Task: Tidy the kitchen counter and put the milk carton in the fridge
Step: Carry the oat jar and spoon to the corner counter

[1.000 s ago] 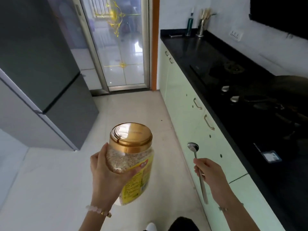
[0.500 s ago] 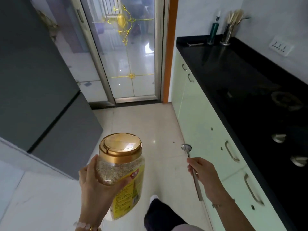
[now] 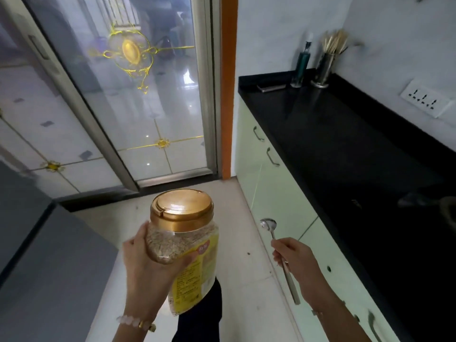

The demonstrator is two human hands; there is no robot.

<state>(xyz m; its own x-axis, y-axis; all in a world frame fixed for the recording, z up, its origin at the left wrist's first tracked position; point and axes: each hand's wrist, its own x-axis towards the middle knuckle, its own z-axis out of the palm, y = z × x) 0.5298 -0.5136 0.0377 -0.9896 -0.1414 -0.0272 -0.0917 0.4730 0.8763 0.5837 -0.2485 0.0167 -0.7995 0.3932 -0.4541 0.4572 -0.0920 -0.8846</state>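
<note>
my left hand (image 3: 145, 265) is wrapped around a jar (image 3: 183, 245) of grain with a gold lid, holding it up over the floor. my right hand (image 3: 294, 261) is closed on a spoon (image 3: 276, 245), bowl end up. i think i am in the tidy step, carrying both along the black counter (image 3: 345, 144). next i need a spot to set them down. i can't see the milk carton. the fridge (image 3: 37, 255) is on my left.

The one camera on my head looks forward and down, close over my hands, toward the glass door (image 3: 138, 95) and black surface (image 3: 345, 149).
</note>
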